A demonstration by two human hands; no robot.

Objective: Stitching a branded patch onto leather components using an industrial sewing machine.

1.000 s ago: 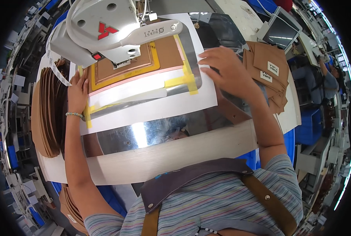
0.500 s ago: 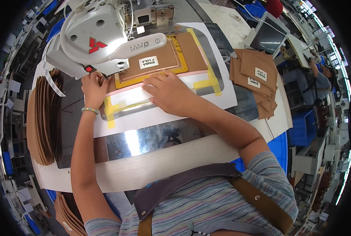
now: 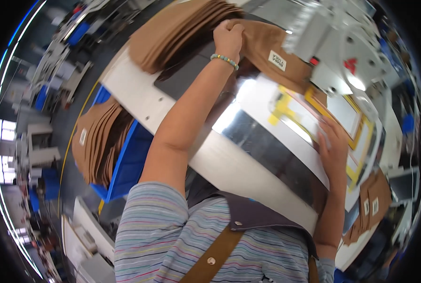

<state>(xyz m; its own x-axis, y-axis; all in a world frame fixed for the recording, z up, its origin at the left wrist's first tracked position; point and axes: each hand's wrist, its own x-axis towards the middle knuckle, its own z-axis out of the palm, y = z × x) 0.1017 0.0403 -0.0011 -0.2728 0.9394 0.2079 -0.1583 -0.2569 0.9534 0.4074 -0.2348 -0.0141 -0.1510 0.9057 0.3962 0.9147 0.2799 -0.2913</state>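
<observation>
My left hand [image 3: 228, 41], wearing a bead bracelet, is closed on one end of a brown panel [image 3: 261, 43] with a white label. The panel stretches from this hand toward the white sewing machine head [image 3: 338, 66], above the metal bed. My right hand [image 3: 334, 144] rests with fingers extended by the near edge of a yellow frame [image 3: 357, 123]. No brown panel shows inside the frame; a pale surface is there. Yellow tape [image 3: 282, 106] and white sheeting [image 3: 262, 96] lie around it. The picture is somewhat blurred.
A thick stack of brown panels [image 3: 172, 35] stands beyond my left arm. More panels [image 3: 97, 141] sit in a blue bin [image 3: 125, 162] at lower left. Labelled panels [image 3: 373, 203] lie at the right, near a dark screen [image 3: 404, 184]. The pale table edge [image 3: 248, 174] runs before me.
The view has swung left. My left hand has drawn the labelled brown panel out of the yellow frame toward the stack at left. My right hand stays beside the frame.
</observation>
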